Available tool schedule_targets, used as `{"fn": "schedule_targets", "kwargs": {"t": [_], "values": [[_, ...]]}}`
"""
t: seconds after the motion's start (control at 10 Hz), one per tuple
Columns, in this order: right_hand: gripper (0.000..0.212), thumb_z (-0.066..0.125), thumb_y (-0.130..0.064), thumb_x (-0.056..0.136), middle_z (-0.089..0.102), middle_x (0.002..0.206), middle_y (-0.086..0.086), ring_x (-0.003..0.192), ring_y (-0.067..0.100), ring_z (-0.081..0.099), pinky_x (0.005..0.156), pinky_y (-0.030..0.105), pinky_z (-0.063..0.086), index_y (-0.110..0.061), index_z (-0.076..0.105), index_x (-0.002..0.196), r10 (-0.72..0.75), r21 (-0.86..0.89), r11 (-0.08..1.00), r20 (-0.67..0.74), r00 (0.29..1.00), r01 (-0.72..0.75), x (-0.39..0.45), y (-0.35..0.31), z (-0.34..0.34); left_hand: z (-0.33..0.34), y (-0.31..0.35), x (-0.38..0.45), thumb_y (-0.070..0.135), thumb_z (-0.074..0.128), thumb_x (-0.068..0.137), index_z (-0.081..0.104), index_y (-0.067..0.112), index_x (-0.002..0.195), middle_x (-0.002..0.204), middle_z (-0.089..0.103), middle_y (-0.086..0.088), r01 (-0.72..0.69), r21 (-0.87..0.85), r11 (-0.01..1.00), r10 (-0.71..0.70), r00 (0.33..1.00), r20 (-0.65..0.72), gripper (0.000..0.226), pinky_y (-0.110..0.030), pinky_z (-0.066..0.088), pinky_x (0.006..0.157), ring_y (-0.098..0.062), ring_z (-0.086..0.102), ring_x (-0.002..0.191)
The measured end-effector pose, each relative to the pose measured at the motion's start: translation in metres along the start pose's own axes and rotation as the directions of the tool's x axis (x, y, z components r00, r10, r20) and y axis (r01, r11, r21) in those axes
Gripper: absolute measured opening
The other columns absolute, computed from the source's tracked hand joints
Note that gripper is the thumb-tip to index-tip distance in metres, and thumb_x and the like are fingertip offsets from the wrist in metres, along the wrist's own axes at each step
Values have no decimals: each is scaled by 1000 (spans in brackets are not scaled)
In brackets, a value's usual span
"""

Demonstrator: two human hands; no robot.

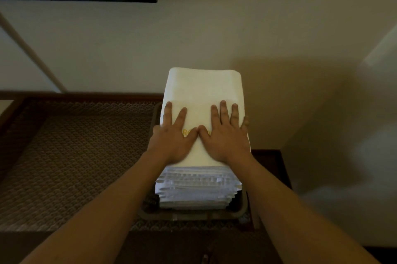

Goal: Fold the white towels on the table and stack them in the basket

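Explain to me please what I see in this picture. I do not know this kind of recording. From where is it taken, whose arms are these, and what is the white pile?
There is no machine here. A person wears a camera on the head, so this single picture looks forward and down along that person's own two bare arms. The left hand and the right hand lie flat, fingers straight, on the top towel. They press on it and grip nothing. Below it is a stack of folded white towels, standing in a dark basket. The basket rests on a table with a woven brown surface. Some yellow lettering shows between the hands, too hidden to read.
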State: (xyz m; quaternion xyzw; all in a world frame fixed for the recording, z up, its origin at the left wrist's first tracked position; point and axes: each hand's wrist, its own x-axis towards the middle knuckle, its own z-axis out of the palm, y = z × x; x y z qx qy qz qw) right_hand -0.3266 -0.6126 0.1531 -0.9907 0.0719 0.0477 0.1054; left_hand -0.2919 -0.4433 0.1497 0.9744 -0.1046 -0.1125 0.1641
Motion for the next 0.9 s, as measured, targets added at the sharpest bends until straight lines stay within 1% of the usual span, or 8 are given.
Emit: {"fn": "schedule_targets", "kwargs": {"t": [0.2,0.3,0.4,0.5,0.6,0.7,0.8,0.9], "values": [[80,13,-69,100,-22,169,1,152,32,-27,121,63,-11,-25,-9,163,-1,-8,1000,18,1000,1,-2,-1,-4,0,-6,2,82,26,91,-4,48,159,165,-30,12,3,-19,1000,-2,1000,11,82,-50,32,114,-47,30,142],[80,15,-68,100,-20,169,1,153,31,-26,121,63,-10,-24,-7,163,-4,-15,1000,16,1000,4,-10,-7,-9,-6,-13,-3,79,31,93,-1,46,160,165,-29,11,-25,-74,997,28,999,27,82,-49,28,117,-43,27,147],[75,21,-63,102,-11,171,2,155,31,-20,121,64,-6,-23,5,163,20,-20,1000,11,1000,-20,-16,-12,-21,-24,-24,-8,69,43,97,11,37,162,169,-19,5,-86,-206,975,100,993,60,79,-44,23,122,-30,19,154],[62,28,-51,104,5,171,6,156,34,-8,119,69,-1,-18,27,156,85,5,996,18,996,-85,-29,-27,-35,-43,-47,-22,57,45,102,25,24,161,171,6,-6,-131,-280,951,148,988,41,70,-39,20,123,-25,14,156],[52,29,-45,105,22,165,9,155,37,2,118,70,4,-14,41,144,89,26,996,23,996,-90,-53,-55,-38,-59,-74,-48,59,43,101,37,18,157,163,32,-9,-189,-266,945,202,979,22,70,-43,29,121,-27,28,152],[50,29,-44,106,29,161,8,154,37,9,117,71,9,-14,43,143,56,27,998,8,998,-56,-83,-85,-38,-76,-94,-76,46,50,104,39,16,155,160,38,-7,-217,-198,956,226,974,20,60,-39,35,114,-25,39,144],[49,30,-43,106,32,160,7,154,37,11,117,71,10,-14,45,142,51,44,998,26,998,-52,-106,-111,-35,-90,-117,-95,47,55,100,39,18,155,161,37,-6,-228,-118,966,234,971,37,65,-43,37,117,-25,39,145],[47,30,-44,106,39,155,5,154,36,12,117,71,10,-15,49,137,53,26,998,24,998,-54,-122,-131,-37,-107,-136,-109,45,58,98,42,21,153,158,41,-4,-261,-74,962,262,965,1,62,-43,38,116,-24,41,143]]}}
